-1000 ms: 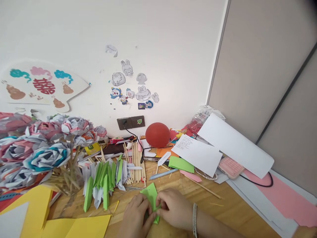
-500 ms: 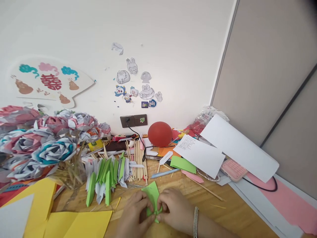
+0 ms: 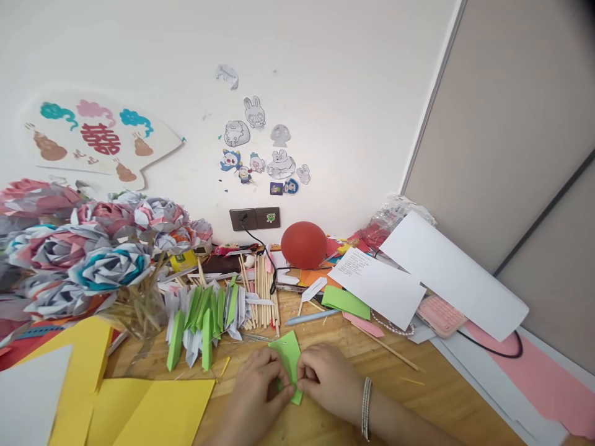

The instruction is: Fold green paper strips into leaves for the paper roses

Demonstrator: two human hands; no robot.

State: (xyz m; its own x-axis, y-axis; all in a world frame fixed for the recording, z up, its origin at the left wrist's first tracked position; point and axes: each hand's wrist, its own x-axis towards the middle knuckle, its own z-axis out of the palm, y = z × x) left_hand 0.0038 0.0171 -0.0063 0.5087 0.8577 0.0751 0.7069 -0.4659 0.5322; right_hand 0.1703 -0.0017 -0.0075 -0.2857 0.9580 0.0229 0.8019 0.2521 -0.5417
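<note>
Between my hands is a green piece of paper (image 3: 289, 350), its upper part a flat rectangle and its lower end running down past the fingertips. My left hand (image 3: 260, 384) pinches its left edge with thumb and fingers. On the opposite edge, my right hand (image 3: 325, 381), with a beaded bracelet on the wrist, presses thumb against curled fingers. The fingers hide part of the paper's middle. Behind my left hand lie folded green strips (image 3: 203, 310) mixed with white ones. Farther off to the right rests another green paper (image 3: 346, 301).
Folded paper flowers (image 3: 109, 266) crowd the left side, behind yellow sheets (image 3: 153, 409). Wooden sticks (image 3: 263, 297), a light-blue pen (image 3: 312, 317) and a red balloon (image 3: 304, 244) lie toward the wall. White sheets (image 3: 458, 272) and a pink phone-like object (image 3: 441, 314) are on the right.
The camera view has tilted slightly, shifting the scene up and right. My fingers have moved a little along the green paper, whose lower end now looks flatter and shows more.
</note>
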